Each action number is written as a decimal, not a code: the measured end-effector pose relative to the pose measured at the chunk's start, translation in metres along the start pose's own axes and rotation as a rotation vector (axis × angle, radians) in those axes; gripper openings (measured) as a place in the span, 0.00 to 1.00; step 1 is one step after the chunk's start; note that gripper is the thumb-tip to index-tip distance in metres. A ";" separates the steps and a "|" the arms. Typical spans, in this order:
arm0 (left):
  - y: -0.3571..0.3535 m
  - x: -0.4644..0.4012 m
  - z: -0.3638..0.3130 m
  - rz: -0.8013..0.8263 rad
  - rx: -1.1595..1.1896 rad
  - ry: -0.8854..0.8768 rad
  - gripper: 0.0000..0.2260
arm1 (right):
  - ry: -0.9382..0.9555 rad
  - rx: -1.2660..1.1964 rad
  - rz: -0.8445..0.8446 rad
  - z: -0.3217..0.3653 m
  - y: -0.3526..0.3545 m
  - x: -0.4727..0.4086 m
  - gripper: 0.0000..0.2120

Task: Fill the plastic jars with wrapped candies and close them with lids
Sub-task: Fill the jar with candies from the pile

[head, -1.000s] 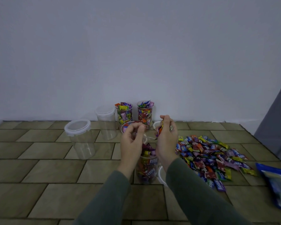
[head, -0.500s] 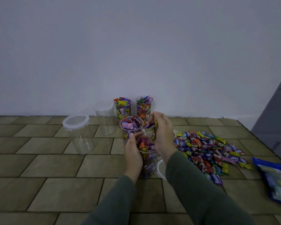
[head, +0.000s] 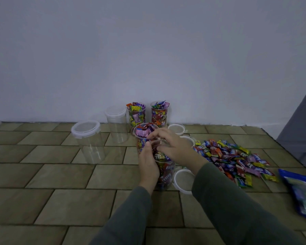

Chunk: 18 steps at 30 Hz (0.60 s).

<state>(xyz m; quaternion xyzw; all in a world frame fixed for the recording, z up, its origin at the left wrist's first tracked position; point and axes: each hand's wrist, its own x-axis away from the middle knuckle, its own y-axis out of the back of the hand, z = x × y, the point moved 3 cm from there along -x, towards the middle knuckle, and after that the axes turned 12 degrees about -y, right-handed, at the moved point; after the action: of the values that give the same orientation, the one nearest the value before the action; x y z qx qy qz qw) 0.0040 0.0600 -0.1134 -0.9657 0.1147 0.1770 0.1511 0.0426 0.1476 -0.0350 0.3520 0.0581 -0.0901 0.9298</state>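
**Near jar held at its side, right hand over the mouth**

The left hand grips the left side of the clear plastic jar packed with wrapped candies, fingers curled round its wall. The right hand hovers over the jar mouth, fingers loosely bent; whether they pinch anything I cannot tell.

A second filled, open jar stands just behind, at 12 o'clock. Loose white lids: one touching the jar base at 3 o'clock, two more beyond the right hand. The heap of loose coloured candies lies at 2–3 o'clock. The brown tiled floor lies bare from 7 to 10 o'clock.
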 end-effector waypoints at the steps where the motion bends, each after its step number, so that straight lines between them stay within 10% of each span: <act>1: 0.000 0.000 -0.001 0.001 -0.009 -0.014 0.23 | 0.049 0.066 0.011 -0.001 -0.001 0.002 0.19; 18: 0.001 0.002 0.001 -0.012 0.008 0.065 0.25 | -0.249 0.833 0.380 0.018 -0.007 -0.013 0.12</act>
<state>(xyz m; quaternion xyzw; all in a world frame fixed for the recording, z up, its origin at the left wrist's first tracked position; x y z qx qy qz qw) 0.0058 0.0593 -0.1152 -0.9711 0.1147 0.1441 0.1520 0.0297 0.1324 -0.0239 0.6860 -0.1600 0.0244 0.7094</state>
